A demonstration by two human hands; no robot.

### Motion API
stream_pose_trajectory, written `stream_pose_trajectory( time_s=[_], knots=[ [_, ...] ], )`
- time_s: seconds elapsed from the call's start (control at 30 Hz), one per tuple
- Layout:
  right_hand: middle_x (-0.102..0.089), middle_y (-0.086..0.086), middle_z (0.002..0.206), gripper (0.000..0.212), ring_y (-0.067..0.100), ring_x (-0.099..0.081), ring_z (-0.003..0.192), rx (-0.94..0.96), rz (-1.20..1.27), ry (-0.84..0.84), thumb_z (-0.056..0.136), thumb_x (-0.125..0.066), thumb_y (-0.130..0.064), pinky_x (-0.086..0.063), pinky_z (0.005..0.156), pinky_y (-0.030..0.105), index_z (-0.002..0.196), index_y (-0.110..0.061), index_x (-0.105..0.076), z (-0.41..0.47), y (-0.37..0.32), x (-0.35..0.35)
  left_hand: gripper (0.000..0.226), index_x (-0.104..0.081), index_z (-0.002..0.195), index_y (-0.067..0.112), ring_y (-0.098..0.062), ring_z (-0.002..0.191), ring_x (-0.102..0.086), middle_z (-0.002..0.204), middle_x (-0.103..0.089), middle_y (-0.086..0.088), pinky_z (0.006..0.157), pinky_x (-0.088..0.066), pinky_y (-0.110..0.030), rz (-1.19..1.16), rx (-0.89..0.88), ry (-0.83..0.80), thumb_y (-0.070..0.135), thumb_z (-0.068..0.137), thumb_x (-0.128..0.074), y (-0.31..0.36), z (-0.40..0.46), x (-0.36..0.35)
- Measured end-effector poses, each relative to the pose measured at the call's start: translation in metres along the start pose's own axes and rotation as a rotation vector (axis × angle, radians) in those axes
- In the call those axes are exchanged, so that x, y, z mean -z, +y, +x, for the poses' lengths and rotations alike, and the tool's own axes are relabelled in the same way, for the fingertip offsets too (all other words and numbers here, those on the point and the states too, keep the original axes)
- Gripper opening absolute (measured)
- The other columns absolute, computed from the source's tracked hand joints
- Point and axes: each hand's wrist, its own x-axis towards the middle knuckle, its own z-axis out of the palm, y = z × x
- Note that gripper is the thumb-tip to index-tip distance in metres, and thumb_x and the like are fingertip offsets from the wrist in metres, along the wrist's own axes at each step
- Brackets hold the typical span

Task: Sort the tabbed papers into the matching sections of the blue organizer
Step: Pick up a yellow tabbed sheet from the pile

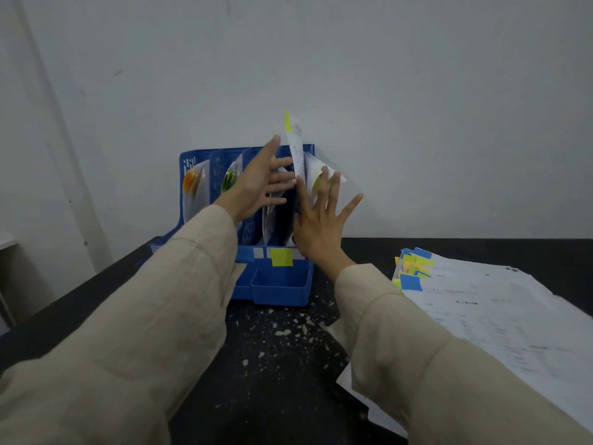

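The yellow-tabbed paper (296,149) is steadied between both spread grips, left hand (256,184) and right hand (316,226), and should be guided straight down into the blue organizer (276,284) behind the yellow label (281,256).

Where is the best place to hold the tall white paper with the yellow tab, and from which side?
Probably pinch the tall white paper with the yellow tab by its free upper edge, coming from above: it stands nearly upright, well clear of the blue plastic organizer, while its lower part sits between the dividers.
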Motion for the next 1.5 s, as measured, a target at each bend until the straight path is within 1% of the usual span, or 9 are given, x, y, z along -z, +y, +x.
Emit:
stream_pose_trajectory(
  time_s=[0.13,0.27,0.57,0.7,0.97,1.07,1.17,1.27,1.5],
  knots=[
    [0.009,0.018,0.157,0.067,0.033,0.022,0.139,0.045,-0.057,-0.051,0.093,-0.038,-0.051,0.022,0.096,0.069,0.151,-0.032,-0.009,-0.003,0.015,-0.003,0.067,-0.041,0.141,0.017,-0.023,0.119,-0.053,0.138,-0.050,-0.010,0.102,-0.043,-0.046,0.127,0.036,0.001,0.062,0.094,-0.028,-0.003,0.002,-0.014],
    [-0.017,0.020,0.155,0.057,0.037,0.000,0.142,0.125,-0.055,0.042,0.087,-0.030,-0.059,0.012,0.102,0.068,0.135,-0.035,-0.047,-0.009,0.032,-0.004,0.064,-0.039,0.143,0.017,-0.023,0.126,-0.047,0.144,-0.044,-0.007,0.108,-0.034,-0.046,0.235,0.038,0.020,0.059,0.096,-0.023,-0.010,0.000,-0.027],
    [-0.028,0.017,0.151,0.043,0.033,-0.006,0.142,0.166,0.201,0.165,0.090,-0.040,-0.046,-0.003,0.110,0.061,0.121,-0.025,-0.061,0.015,0.056,0.021,0.045,-0.036,0.141,0.009,-0.024,0.126,-0.042,0.141,-0.043,-0.010,0.091,-0.032,-0.028,0.177,0.171,0.063,0.032,0.102,-0.034,-0.048,0.002,-0.038],
    [-0.045,0.012,0.136,0.040,0.028,-0.033,0.132,-0.026,0.542,0.072,0.093,-0.052,-0.030,-0.035,0.102,0.049,0.128,-0.012,-0.052,0.033,0.053,0.035,0.048,-0.034,0.143,0.014,-0.023,0.128,-0.041,0.128,-0.044,0.003,0.096,-0.031,-0.028,0.149,0.228,0.010,0.037,0.100,-0.036,-0.061,0.002,-0.040],
    [-0.058,0.009,0.121,0.069,0.023,-0.051,0.114,-0.199,0.854,-0.089,0.090,-0.058,-0.041,-0.039,0.091,0.030,0.145,-0.019,-0.024,0.072,0.039,0.069,0.032,-0.052,0.104,0.010,-0.022,0.086,-0.048,0.099,-0.052,-0.011,0.074,-0.037,-0.027,0.286,0.145,-0.100,0.026,0.076,-0.058,-0.068,-0.004,-0.045],
    [-0.061,0.004,0.106,0.066,0.023,-0.053,0.108,-0.068,0.808,-0.111,0.087,-0.060,-0.043,-0.043,0.090,0.033,0.144,-0.029,-0.029,0.081,0.025,0.077,0.023,-0.059,0.108,0.004,-0.020,0.086,-0.054,0.100,-0.058,-0.012,0.072,-0.043,-0.023,0.267,0.084,-0.033,0.008,0.086,-0.055,-0.076,-0.003,-0.040],
    [-0.060,0.005,0.113,0.046,0.026,-0.050,0.113,0.014,0.604,-0.157,0.088,-0.054,-0.047,-0.046,0.090,0.038,0.130,-0.027,-0.051,0.087,0.011,0.078,0.039,-0.061,0.117,-0.001,-0.023,0.099,-0.057,0.112,-0.064,-0.015,0.087,-0.045,-0.031,0.343,0.056,-0.046,0.016,0.082,-0.062,-0.083,-0.002,-0.038],
    [-0.061,0.004,0.115,0.028,0.026,-0.045,0.115,0.083,0.292,-0.144,0.092,-0.048,-0.025,-0.038,0.086,0.035,0.115,-0.016,-0.060,0.086,0.006,0.075,0.055,-0.046,0.138,0.008,-0.018,0.122,-0.049,0.139,-0.048,-0.003,0.098,-0.039,-0.024,0.387,0.096,-0.103,0.020,0.087,-0.060,-0.083,-0.002,-0.039],
    [-0.066,0.001,0.100,0.021,0.025,-0.045,0.107,0.090,0.139,-0.091,0.080,-0.053,-0.012,-0.023,0.077,0.034,0.097,-0.015,-0.065,0.080,0.018,0.070,0.098,-0.046,0.133,0.018,-0.021,0.115,-0.049,0.130,-0.050,0.001,0.100,-0.040,-0.036,0.671,0.209,-0.153,0.067,0.049,-0.056,-0.085,-0.005,-0.044]
  ],
)
